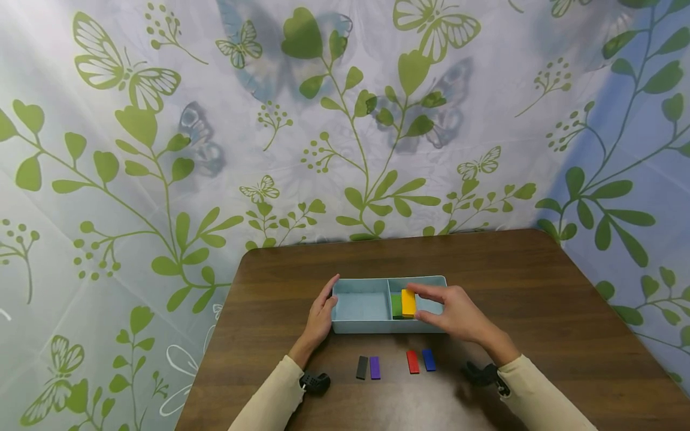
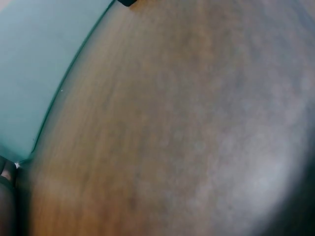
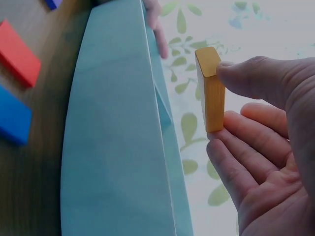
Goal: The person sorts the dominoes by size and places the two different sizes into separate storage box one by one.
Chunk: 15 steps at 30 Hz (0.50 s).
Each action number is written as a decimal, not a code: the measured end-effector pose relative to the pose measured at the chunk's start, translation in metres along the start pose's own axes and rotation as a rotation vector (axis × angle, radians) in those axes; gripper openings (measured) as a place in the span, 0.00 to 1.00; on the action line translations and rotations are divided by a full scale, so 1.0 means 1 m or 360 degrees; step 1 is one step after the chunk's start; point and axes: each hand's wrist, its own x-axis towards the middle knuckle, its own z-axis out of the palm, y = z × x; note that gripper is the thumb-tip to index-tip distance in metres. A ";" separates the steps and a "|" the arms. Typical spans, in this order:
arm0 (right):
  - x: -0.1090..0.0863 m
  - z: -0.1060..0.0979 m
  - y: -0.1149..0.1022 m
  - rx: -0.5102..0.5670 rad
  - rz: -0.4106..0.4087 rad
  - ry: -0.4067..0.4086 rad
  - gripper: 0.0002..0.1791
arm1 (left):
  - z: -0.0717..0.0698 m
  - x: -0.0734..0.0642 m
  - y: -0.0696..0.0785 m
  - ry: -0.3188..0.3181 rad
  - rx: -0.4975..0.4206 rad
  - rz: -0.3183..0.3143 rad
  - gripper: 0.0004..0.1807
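A light blue two-compartment box [image 1: 360,327] sits on the wooden table. My left hand [image 1: 319,317] rests against its left end, index finger straight along the end wall and thumb at the rim. Above the right compartment, my right hand [image 1: 458,312] pinches a yellow block [image 1: 408,303] between thumb and fingers. In the right wrist view the yellow block [image 3: 212,91] stands on end, raised over the box's rim, with the thumb at its top and fingertips at its bottom. A green block [image 1: 396,306] is inside the right compartment, close to the divider and partly hidden by the yellow one.
On the table in front of the box lie a black block [image 1: 362,367], a purple block [image 1: 375,367], a red block [image 1: 412,361] and a blue block [image 1: 428,360]. A patterned curtain [image 1: 345,149] hangs behind the table [image 1: 291,257]. Both wrists wear black straps.
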 end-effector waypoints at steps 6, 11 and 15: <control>-0.001 -0.008 0.011 -0.0096 0.0073 0.0007 0.34 | 0.000 0.001 -0.001 0.0009 -0.0015 -0.0016 0.29; -0.001 -0.014 0.019 -0.0152 0.0109 -0.0014 0.35 | -0.001 0.001 0.003 -0.0012 -0.0026 -0.0039 0.28; 0.001 -0.017 0.022 -0.0199 0.0161 -0.0050 0.35 | -0.004 0.000 0.016 -0.0074 -0.0061 -0.0079 0.28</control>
